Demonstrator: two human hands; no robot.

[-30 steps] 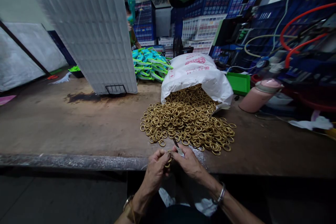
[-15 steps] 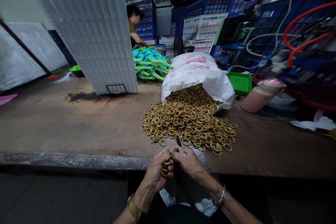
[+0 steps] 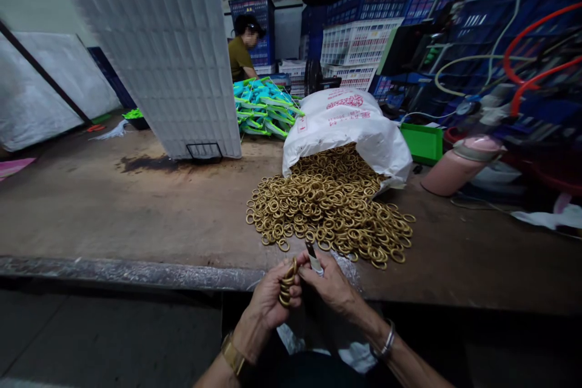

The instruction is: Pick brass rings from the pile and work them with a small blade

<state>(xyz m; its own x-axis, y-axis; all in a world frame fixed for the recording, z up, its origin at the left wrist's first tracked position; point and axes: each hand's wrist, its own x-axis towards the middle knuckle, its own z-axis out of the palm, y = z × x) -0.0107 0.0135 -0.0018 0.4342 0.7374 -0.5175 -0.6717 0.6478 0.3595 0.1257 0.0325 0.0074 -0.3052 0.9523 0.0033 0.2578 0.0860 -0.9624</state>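
Observation:
Several gold-coloured rings [image 3: 286, 287] are gathered in my left hand [image 3: 269, 296], whose fingers are closed round them. My right hand [image 3: 334, 284] grips a small knife [image 3: 314, 259] with a dark blade that points up and away from me. The right fingertips are close beside the topmost ring; whether they touch it I cannot tell. Just beyond both hands, a large heap of the same rings [image 3: 327, 209] spreads over the wooden table [image 3: 136, 218]. It spills from the mouth of a white sack [image 3: 341, 118] lying on its side.
A tall white padded panel [image 3: 159, 66] stands left of the sack. Behind it are blue and lime-green pieces [image 3: 264, 109] and another person [image 3: 240, 54]. On the right are a green tray [image 3: 422, 142], a pink bottle [image 3: 461, 163] and a red hose [image 3: 518, 54].
The view has shifted slightly, and the other person shows more beside the panel. My hands keep nearly the same pose, with the rings in the left and the knife in the right.

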